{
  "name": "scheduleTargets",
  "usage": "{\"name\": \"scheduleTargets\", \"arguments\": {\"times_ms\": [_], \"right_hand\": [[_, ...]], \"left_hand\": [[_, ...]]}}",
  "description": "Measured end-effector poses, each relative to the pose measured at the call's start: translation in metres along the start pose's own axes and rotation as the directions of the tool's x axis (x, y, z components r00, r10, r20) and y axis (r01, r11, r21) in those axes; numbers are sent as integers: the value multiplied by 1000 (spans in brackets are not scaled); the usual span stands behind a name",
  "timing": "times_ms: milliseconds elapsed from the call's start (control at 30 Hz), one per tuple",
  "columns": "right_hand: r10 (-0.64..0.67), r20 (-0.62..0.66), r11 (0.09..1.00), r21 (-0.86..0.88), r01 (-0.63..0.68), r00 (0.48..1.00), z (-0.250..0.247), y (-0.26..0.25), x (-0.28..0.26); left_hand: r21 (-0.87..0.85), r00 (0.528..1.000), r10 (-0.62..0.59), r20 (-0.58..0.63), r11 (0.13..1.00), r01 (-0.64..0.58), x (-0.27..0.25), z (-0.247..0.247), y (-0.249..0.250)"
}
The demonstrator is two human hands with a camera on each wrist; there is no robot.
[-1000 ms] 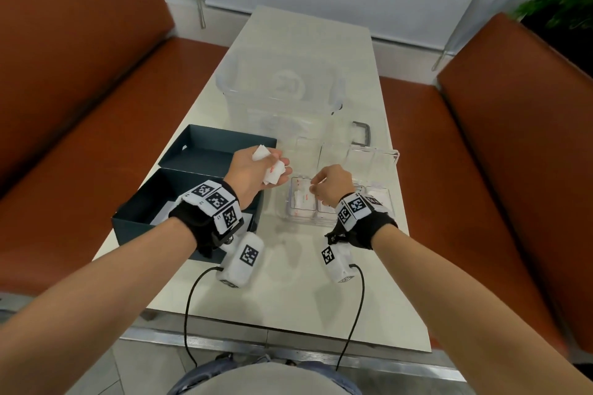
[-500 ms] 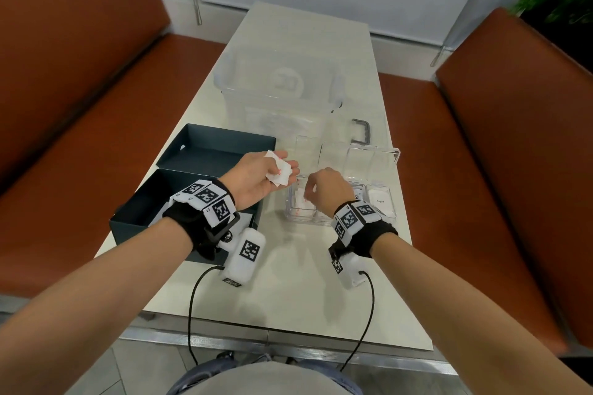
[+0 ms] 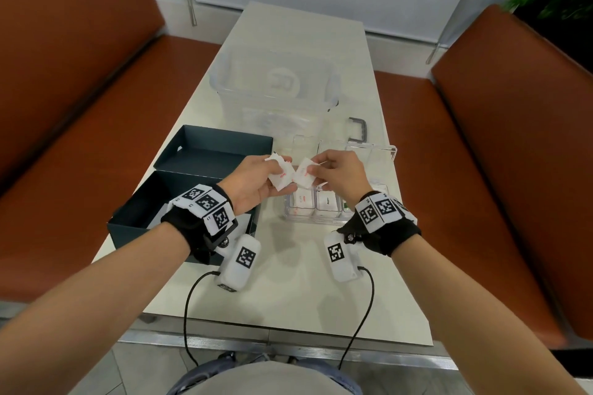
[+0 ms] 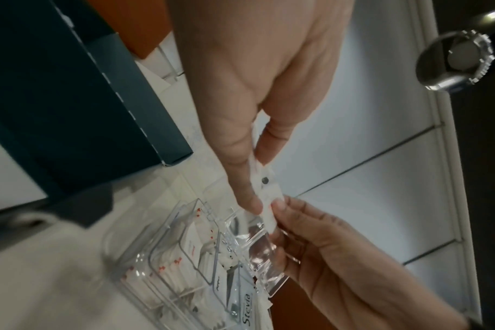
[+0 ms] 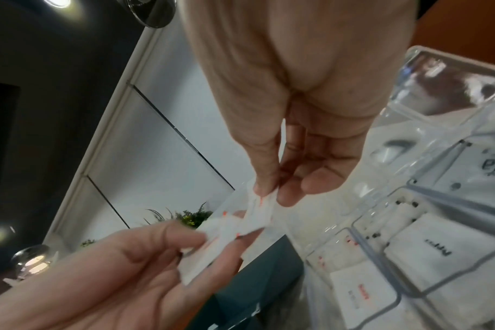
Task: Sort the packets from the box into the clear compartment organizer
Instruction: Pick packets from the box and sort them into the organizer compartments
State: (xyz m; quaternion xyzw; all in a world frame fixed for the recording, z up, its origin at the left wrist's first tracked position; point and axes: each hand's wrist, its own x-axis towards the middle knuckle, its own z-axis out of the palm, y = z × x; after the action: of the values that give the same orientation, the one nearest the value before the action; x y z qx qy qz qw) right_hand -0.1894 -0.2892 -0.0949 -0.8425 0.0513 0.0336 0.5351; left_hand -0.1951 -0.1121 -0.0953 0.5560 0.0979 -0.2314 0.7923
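Bright, even light falls from above; soft shadows lie on the worktop point(image 3: 288, 282) below the hands. Wide-angle bending warps the edges. Both wrist views are blurred, with ceiling lamps glaring beyond the hands.

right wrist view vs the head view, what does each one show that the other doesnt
Only the right wrist view shows the print on the sorted packets in the organizer's compartments, and the right hand's fingertips pinching a packet edge.

Only the head view shows the whole layout: the dark box beside the left wrist, its lid behind it, the large clear bin farther back, and both benches.

Both show the left hand and right hand holding white packets over the clear organizer.
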Motion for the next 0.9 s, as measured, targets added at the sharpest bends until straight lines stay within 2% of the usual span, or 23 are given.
{"name": "scheduleTargets", "arguments": {"times_ms": [67, 133, 200, 267, 333, 433, 567, 633, 700, 800, 900], "right_hand": [[27, -23, 999, 41, -26, 999, -9, 3, 2], [72, -5, 982, 176, -70, 997, -16, 4, 2], [102, 73, 925, 361, -122, 992, -17, 2, -1], [103, 163, 873, 457, -168, 981, -12, 1, -7], [102, 216, 870, 454, -192, 971, -5, 0, -12], [130, 203, 871, 444, -209, 971, 3, 0, -15], [157, 197, 858, 458, -232, 968, -2, -1, -14], [160, 183, 863, 451, -228, 970, -6, -3, -12], [155, 161, 896, 393, -208, 975, -11, -4, -9], [105, 139, 980, 155, -127, 985, -17, -9, -5], [80, 159, 997, -17, -78, 984, -18, -13, -2]], "left_hand": [[-18, 999, -8, 33, 1000, 9, -1, -4, 0], [4, 999, 31, 33, 1000, -31, -1, -7, -1], [27, 996, 87, 13, 996, -87, -1, -8, -3], [28, 990, 141, -8, 990, -141, -1, -7, -8], [34, 981, 193, -21, 981, -192, 0, -5, -12], [20, 975, 221, -33, 975, -221, 1, -2, -16], [-36, 989, 149, 6, 988, -149, 1, -1, -14], [-58, 995, 99, 16, 994, -98, 2, -3, -13], [3, 995, 93, 41, 996, -93, 1, -6, -11], [153, 990, 92, 108, 982, -108, 0, -9, -10], [224, 989, 88, 120, 968, -114, 0, -11, -8]]}}
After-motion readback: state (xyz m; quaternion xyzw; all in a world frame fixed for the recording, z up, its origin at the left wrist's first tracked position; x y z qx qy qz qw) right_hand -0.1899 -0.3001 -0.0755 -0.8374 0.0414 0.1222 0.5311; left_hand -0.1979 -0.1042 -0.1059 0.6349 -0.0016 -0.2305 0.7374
